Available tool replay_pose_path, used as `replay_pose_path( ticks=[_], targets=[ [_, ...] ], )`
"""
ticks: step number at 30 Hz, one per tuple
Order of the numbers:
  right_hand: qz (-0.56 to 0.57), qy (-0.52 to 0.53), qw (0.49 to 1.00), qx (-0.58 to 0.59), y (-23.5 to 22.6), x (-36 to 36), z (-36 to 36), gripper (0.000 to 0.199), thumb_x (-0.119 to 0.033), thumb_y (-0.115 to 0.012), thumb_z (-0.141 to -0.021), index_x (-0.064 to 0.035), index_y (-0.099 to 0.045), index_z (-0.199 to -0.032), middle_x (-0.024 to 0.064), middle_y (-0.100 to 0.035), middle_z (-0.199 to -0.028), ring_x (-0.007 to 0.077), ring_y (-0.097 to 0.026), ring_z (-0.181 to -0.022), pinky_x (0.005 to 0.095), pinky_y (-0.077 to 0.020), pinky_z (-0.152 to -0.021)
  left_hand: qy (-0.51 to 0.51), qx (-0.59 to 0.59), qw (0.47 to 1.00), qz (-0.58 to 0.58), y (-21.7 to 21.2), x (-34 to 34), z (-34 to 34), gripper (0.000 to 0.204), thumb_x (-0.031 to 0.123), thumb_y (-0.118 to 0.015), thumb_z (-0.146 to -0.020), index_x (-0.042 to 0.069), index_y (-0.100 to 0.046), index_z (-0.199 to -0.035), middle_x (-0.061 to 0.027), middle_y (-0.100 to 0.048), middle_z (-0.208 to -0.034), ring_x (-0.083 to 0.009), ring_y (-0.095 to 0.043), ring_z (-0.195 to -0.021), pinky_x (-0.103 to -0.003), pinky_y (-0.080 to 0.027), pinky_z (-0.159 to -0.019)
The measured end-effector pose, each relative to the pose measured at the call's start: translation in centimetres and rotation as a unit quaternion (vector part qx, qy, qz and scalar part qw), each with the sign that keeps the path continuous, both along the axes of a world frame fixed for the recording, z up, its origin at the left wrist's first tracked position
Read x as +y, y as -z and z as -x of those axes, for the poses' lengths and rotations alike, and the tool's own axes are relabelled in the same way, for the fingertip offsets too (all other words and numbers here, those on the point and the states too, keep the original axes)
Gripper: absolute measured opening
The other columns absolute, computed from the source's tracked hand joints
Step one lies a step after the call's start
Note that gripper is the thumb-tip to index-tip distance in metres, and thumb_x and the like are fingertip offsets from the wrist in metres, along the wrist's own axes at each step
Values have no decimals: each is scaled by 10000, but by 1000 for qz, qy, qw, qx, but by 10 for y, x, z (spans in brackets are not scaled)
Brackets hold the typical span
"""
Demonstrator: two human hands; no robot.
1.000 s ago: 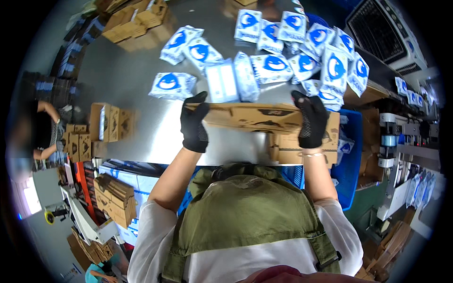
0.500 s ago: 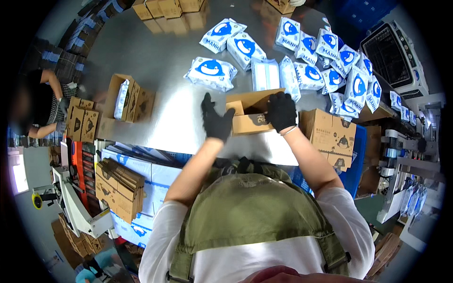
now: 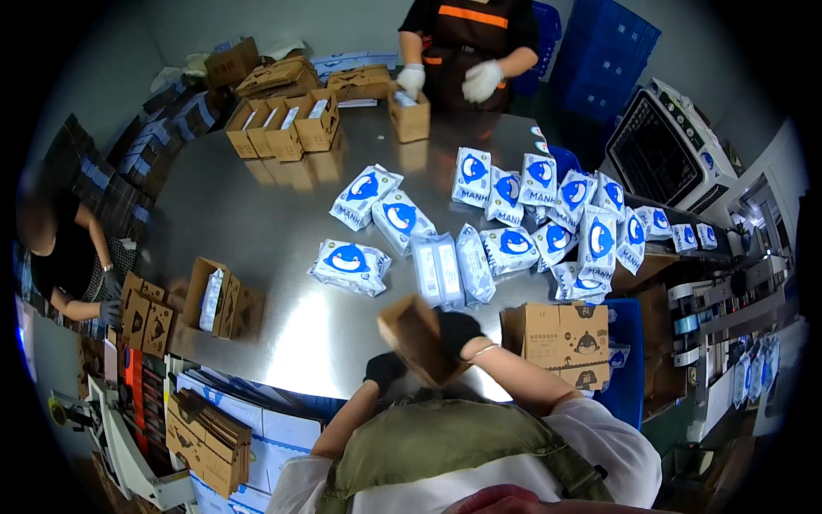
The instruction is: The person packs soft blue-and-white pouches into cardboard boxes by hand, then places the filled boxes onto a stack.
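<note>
A small brown cardboard box (image 3: pixel 421 341) is tilted in front of me at the table's near edge, smeared by motion. My right hand (image 3: pixel 460 332), in a black glove, grips it from the right side. At its lower left is my left hand (image 3: pixel 385 370), also black-gloved; its fingers are hidden and blurred. Just beyond the box lie white-and-blue soft packs, the nearest being a pack turned face down (image 3: pixel 438 271) and one on its edge (image 3: pixel 476 264). Another pack (image 3: pixel 349 267) lies to the left.
Several packs (image 3: pixel 597 242) pile up at the right. Folded cartons (image 3: pixel 561 343) stand near a blue bin (image 3: pixel 629 355). An open box with a pack inside (image 3: pixel 224 300) sits left on the metal table (image 3: pixel 282 231). Across, a person's white-gloved hand (image 3: pixel 411 80) touches a filled box (image 3: pixel 411 120).
The box has been tipped up and brought closer to me, both hands moving with it. My view has lifted, showing the person across the table.
</note>
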State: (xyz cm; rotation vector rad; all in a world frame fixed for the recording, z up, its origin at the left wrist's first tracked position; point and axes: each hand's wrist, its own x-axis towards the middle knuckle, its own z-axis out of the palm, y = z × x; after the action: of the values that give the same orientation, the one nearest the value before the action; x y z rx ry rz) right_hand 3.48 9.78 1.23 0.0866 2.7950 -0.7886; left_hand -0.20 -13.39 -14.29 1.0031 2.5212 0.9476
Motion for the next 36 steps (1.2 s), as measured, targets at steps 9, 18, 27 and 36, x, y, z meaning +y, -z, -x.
replay_pose_path(
  ticks=[9,18,27,36],
  targets=[
    [12,98,988,120,-15,30,31,640,-394,-698,-639,-49,-499,-1139,169,-591,-1013,317,-562,-960,404,-452,-819,-245,-56,963,103,-153,39,16,340,251,-528,-803,152,-510,-1128,-203,-606,-939,-364,-578,-882,-424,-464,-757],
    [-53,258,961,85,56,127,60,915,-230,-753,-530,-114,-313,-1323,217,-463,-1104,382,-520,-985,419,-458,-819,-248,1,963,104,-150,46,21,262,231,-478,-816,138,-518,-1058,-179,-620,-838,-360,-593,-781,-463,-458,-698],
    [494,153,819,246,-64,71,-42,916,-26,-699,-559,-51,-246,-1355,121,-489,-1143,237,-492,-1063,344,-424,-883,-249,-60,955,150,-142,45,22,279,277,-423,-845,133,-508,-1069,-197,-611,-917,-368,-580,-854,-445,-451,-758],
    [-20,-110,976,189,-44,-16,-77,465,-162,-645,-678,-93,-524,-1122,179,-519,-1062,349,-522,-948,410,-440,-782,-183,-179,967,8,-128,11,35,359,210,-504,-801,53,-516,-1123,-190,-593,-1032,-359,-553,-956,-391,-445,-819]
  ],
)
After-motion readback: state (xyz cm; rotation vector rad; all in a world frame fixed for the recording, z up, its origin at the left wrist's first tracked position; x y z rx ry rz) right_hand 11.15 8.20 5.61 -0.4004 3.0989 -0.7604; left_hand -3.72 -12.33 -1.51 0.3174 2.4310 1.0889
